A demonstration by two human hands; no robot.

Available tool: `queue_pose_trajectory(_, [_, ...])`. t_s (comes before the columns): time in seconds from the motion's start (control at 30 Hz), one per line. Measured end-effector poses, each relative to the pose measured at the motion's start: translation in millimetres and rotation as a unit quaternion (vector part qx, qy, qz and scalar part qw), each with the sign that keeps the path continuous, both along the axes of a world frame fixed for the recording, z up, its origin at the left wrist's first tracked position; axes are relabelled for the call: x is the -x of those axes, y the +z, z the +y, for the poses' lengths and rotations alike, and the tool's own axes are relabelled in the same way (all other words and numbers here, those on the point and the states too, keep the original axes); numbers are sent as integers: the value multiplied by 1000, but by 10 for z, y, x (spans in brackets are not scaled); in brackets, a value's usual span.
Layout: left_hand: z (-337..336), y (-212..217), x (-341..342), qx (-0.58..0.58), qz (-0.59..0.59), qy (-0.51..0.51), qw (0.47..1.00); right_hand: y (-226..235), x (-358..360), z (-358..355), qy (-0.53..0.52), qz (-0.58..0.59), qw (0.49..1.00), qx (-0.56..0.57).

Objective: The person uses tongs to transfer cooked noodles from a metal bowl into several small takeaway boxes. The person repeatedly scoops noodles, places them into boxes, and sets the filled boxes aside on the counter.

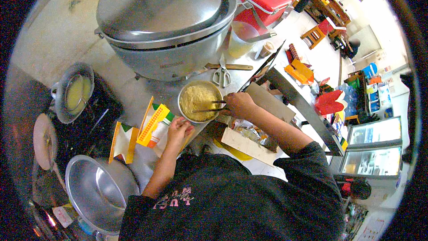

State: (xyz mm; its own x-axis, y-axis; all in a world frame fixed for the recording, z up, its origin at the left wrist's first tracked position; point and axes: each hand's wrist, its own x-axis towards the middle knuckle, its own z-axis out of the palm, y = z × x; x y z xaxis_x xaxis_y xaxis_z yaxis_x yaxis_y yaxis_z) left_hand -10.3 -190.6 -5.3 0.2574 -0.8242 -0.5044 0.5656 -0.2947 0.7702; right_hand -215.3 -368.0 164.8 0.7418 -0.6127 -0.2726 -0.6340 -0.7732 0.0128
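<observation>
Metal bowl (181,106): food (197,94) in, stirring apparently unfinished | right hand (239,105): fingers grip chopsticks (206,110) | left hand (179,130): can't tell grip

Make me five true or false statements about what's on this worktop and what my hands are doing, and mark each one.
1. The right hand holds two thin sticks that reach into the bowl. True.
2. The scissors are inside the bowl. False: the scissors lie on the worktop, beyond the bowl.
3. The left hand is near the bowl's closer side. True.
4. The large pot stands uncovered. False: a metal lid covers the pot.
5. The red box is left of the large pot. False: the red box is to the pot's right.
</observation>
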Motion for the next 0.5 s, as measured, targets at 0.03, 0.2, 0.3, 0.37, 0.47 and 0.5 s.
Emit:
queue_pose_trajectory(0.03, [7, 0, 12, -22, 13, -1, 1000, 28, -45, 36, 13, 45, 999, 17])
queue_pose_trajectory(0.2, [-13, -12, 14, 32, 23, 1, 999, 759, -113, 1, 58, 156, 979, 114])
queue_pose_trajectory(0.3, [-71, 4, 35, 14, -31, 31, 999, 1080, -177, -15, 35, 145, 973, 175])
queue_pose_trajectory(0.37, [-114, 18, 52, -6, -42, 50, 998, 1053, -318, 13, 41, 121, 979, 160])
queue_pose_trajectory(0.47, [-147, 18, 68, 2, -86, 67, 994, 795, -545, 69, 63, 90, 983, 148])
queue_pose_trajectory(0.5, [-148, 13, 66, 9, -84, 66, 994, 700, -598, 111, 48, 63, 989, 126])
